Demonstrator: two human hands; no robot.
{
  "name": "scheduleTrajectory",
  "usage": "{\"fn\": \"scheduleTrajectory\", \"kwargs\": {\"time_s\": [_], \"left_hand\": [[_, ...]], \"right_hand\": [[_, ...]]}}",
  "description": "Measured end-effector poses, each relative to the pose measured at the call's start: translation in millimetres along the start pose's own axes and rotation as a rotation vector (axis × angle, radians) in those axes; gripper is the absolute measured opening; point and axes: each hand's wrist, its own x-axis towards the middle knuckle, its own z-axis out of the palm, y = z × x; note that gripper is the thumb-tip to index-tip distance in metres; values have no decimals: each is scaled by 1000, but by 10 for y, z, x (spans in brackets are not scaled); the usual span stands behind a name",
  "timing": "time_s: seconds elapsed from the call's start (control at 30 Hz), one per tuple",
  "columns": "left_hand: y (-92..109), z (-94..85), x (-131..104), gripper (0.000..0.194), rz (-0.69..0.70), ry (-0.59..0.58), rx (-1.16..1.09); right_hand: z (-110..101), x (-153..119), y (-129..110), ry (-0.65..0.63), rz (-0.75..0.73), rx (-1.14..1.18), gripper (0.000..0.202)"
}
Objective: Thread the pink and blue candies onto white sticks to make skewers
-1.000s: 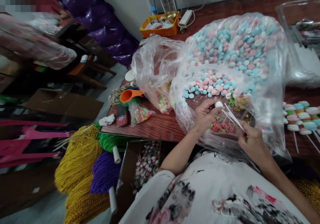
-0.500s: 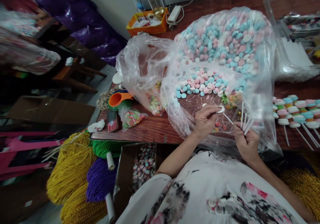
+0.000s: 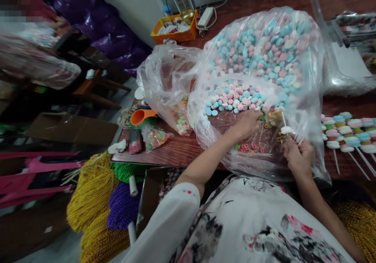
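My right hand (image 3: pixel 298 155) is closed round several thin white sticks (image 3: pixel 299 138). One stick rises from it with a white disc-shaped bead (image 3: pixel 286 130) threaded on, just above the fingers. My left hand (image 3: pixel 249 122) is over the plastic bag's opening, at a small heap of green, yellow and orange ring-like pieces (image 3: pixel 268 118). Its fingertips point down into the heap and are partly hidden. Pink, blue and white discs (image 3: pixel 239 95) spill beside it. Small red rings (image 3: pixel 248 148) lie nearer my body.
The big clear bag (image 3: pixel 264 51) of discs fills the table's middle. Finished bead sticks (image 3: pixel 349 131) lie at the right. An orange tray (image 3: pixel 173 35) and a power strip (image 3: pixel 205 18) stand behind. Left are an orange scoop (image 3: pixel 140 116) and a small bag of rings (image 3: pixel 155 137).
The white disc that my left hand held at a stick's tip is now on the stick in my right hand. My left hand has moved up to the heap of coloured pieces.
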Motion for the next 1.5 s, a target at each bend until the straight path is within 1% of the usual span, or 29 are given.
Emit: {"fn": "scheduleTrajectory", "kwargs": {"time_s": [0.07, 0.1, 0.17, 0.2, 0.23, 0.3, 0.37, 0.4, 0.43, 0.5, 0.57, 0.63, 0.73, 0.77, 0.83, 0.87, 0.9, 0.93, 1.0, 1.1, 1.17, 1.2, 1.3, 1.37, 1.43, 1.5], "left_hand": [[-79, -7, 208, 26, 9, -98, 156], [-103, 3, 270, 27, 12, -119, 185], [-134, 16, 296, 23, 12, -116, 135], [-144, 7, 260, 20, 0, -105, 46], [-152, -16, 195, 16, -22, -95, -88], [-157, -99, 0, 13, -96, -89, -451], [-137, -201, -239, 28, -192, -65, -812], [-118, -246, -359, 37, -236, -40, -951], [-94, -280, -472, 43, -271, -8, -1054], [-43, -313, -662, 49, -313, 60, -1171], [-9, -314, -796, 49, -313, 106, -1202], [0, -309, -879, 45, -269, 161, -1167], [-25, -321, -937, 37, -119, 249, -977], [-36, -325, -945, 34, -63, 253, -898], [-47, -313, -950, 29, 9, 222, -796], [-42, -291, -949, 29, 14, 212, -796], [-27, -257, -948, 30, 0, 224, -831], [-4, -213, -945, 31, -28, 263, -890], [62, -108, -936, 35, -97, 379, -1022], [159, 29, -931, 34, -134, 558, -1104], [194, 73, -946, 30, -107, 632, -1098], [201, 80, -961, 29, -94, 648, -1092], [204, 52, -1014, 30, -114, 617, -1125], [206, 14, -1028, 31, -200, 587, -1247], [217, -17, -1014, 37, -308, 511, -1399], [237, -17, -987, 41, -369, 406, -1457]], "right_hand": [[-26, -14, 29, 49, 48, 41, 32], [-39, -38, 33, 61, 60, 38, 31], [-70, -109, 16, 35, 3, -36, 28], [-86, -149, -6, 6, -46, -99, 26], [-101, -188, -35, -31, -102, -173, 24], [-115, -253, -110, -108, -220, -315, 20], [-104, -291, -186, -166, -325, -400, 18], [-90, -302, -220, -187, -374, -415, 17], [-72, -310, -250, -212, -417, -425, 17], [-33, -323, -299, -277, -497, -444, 18], [-6, -337, -340, -328, -558, -471, 19], [-7, -347, -381, -332, -588, -504, 20], [-63, -344, -436, -360, -574, -561, 23], [-87, -339, -450, -391, -561, -568, 24], [-119, -334, -463, -444, -520, -547, 22], [-118, -339, -462, -435, -492, -515, 19], [-101, -353, -454, -399, -461, -471, 17], [-69, -377, -440, -348, -425, -424, 16], [31, -448, -388, -261, -345, -335, 16], [187, -560, -266, -242, -260, -241, 19], [242, -594, -189, -229, -242, -205, 20], [251, -596, -164, -218, -239, -199, 21], [241, -574, -173, -212, -258, -235, 20], [231, -560, -231, -227, -318, -294, 17], [227, -556, -288, -236, -413, -349, 15], [222, -555, -310, -232, -485, -375, 14]]}}
